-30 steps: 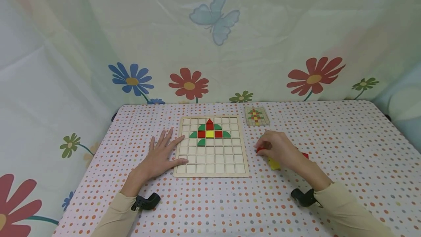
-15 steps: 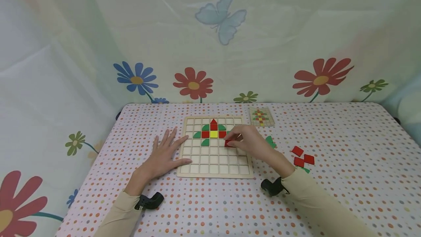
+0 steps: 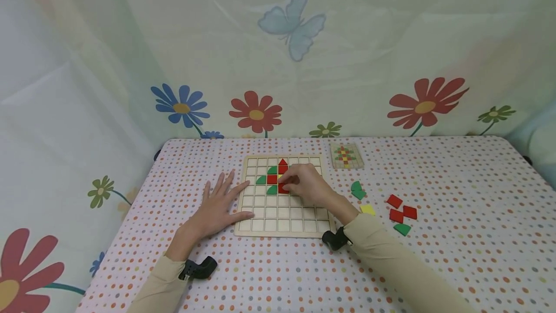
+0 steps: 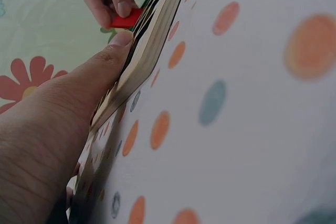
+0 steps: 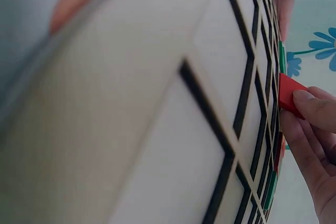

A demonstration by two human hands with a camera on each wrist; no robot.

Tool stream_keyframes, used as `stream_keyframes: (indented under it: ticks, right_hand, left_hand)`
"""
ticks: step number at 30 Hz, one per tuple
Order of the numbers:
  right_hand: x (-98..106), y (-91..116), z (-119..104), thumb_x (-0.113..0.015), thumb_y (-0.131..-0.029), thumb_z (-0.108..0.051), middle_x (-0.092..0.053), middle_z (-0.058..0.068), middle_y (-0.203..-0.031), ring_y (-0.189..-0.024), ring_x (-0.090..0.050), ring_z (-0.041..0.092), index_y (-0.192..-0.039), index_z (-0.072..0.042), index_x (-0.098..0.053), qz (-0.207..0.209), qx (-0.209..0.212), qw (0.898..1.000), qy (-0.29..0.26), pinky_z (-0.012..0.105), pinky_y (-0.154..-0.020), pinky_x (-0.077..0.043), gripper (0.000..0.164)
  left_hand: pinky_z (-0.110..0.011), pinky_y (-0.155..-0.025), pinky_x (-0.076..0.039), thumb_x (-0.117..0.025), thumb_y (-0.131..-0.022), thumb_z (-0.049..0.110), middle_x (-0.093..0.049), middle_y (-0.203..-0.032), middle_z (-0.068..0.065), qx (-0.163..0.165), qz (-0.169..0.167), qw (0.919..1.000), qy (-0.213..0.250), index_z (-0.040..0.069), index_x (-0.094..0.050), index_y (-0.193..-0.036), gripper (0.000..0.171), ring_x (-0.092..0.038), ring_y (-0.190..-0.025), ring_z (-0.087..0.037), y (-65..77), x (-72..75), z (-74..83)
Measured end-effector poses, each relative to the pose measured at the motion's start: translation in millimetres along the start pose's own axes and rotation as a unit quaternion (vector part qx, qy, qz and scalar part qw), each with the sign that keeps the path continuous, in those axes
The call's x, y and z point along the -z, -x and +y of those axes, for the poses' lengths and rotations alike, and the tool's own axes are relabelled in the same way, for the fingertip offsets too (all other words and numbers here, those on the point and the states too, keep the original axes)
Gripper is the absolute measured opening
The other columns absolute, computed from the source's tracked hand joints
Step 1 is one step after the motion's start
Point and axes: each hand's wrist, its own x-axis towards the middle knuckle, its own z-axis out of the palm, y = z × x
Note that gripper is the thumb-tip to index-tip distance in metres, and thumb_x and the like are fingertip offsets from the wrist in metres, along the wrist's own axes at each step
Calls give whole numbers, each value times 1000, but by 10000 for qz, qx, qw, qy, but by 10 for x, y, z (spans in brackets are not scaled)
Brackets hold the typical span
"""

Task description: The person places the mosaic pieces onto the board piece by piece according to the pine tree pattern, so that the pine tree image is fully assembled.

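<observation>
A wooden grid board [image 3: 283,231] lies on the table, with red, green and yellow tiles set in its upper cells. My right hand [image 3: 307,185] is over the board and pinches a red square tile [image 5: 290,96] between thumb and fingers. That tile is tilted, one edge right at the grid, just below the yellow tile and beside a green quarter-round tile [image 3: 272,190]. My left hand [image 3: 215,211] lies flat with fingers spread at the board's left side, its thumb [image 4: 105,66] on the frame. Tiles on the board's right half are hidden behind my right hand.
Right of the board lie loose green tiles [image 3: 358,191], a yellow tile [image 3: 367,209], several red squares [image 3: 396,215] and another green piece [image 3: 402,229]. A pattern card [image 3: 346,155] with a tree design sits behind them. A flowered cloth hangs behind the table.
My right hand has gone from the loose tiles at the right leftward onto the board, carrying the red square tile to the cell under the yellow one. My left hand stays at the board's edge.
</observation>
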Motion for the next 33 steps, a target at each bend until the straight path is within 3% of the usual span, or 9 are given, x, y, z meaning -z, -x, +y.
stream_keyframes:
  ticks: [10,33]
  right_hand:
    - [-24,-8,-18,-80,-88,6,-76,8,-98,-85,-67,17,-102,0,-82,-133,7,9988,469,25,-73,-56,15]
    - [-46,-55,-186,-74,-92,9,-72,11,-99,-96,-70,26,-106,4,-81,-592,-56,9889,1359,28,-78,-60,16]
  left_hand:
    - [-71,-121,8,-65,-93,67,-1,-176,-14,23,-20,10000,-58,26,-35,-165,88,7,-160,-41,-9,-5,6]
    - [-72,-121,6,-68,-93,64,-4,-175,-16,-60,70,9999,55,24,-37,-164,88,3,-160,-43,17,11,8]
